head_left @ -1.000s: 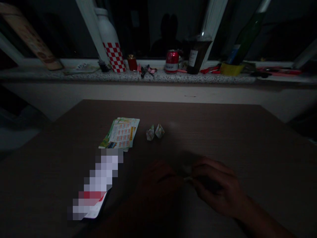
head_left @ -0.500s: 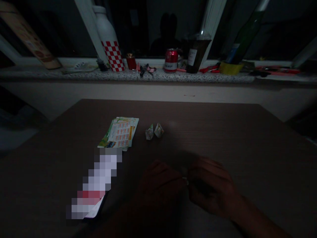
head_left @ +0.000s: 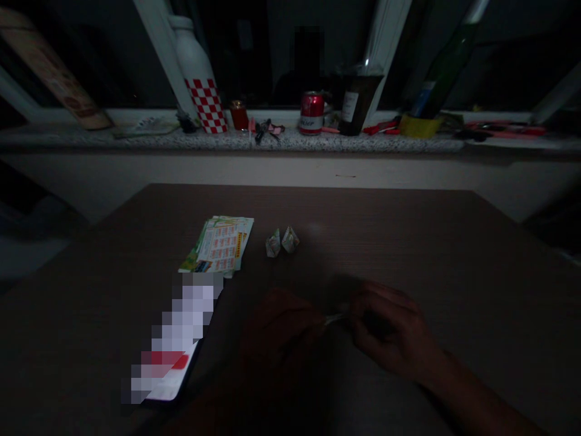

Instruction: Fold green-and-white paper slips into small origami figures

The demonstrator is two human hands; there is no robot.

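Observation:
The room is very dark. Low over the brown table, my left hand and my right hand meet, fingers curled, pinching a small pale piece of paper between them. Only a thin edge of the paper shows. Two small folded paper shapes stand farther back on the table. A stack of printed leaflets lies to their left.
A blurred white and red flat item lies at the front left. On the stone windowsill behind stand a checked white bottle, a red can, dark bottles and small clutter.
Both hands have shifted slightly away from me and turned, so a little more of the paper's pale edge shows between the fingertips. The camera tilted a bit.

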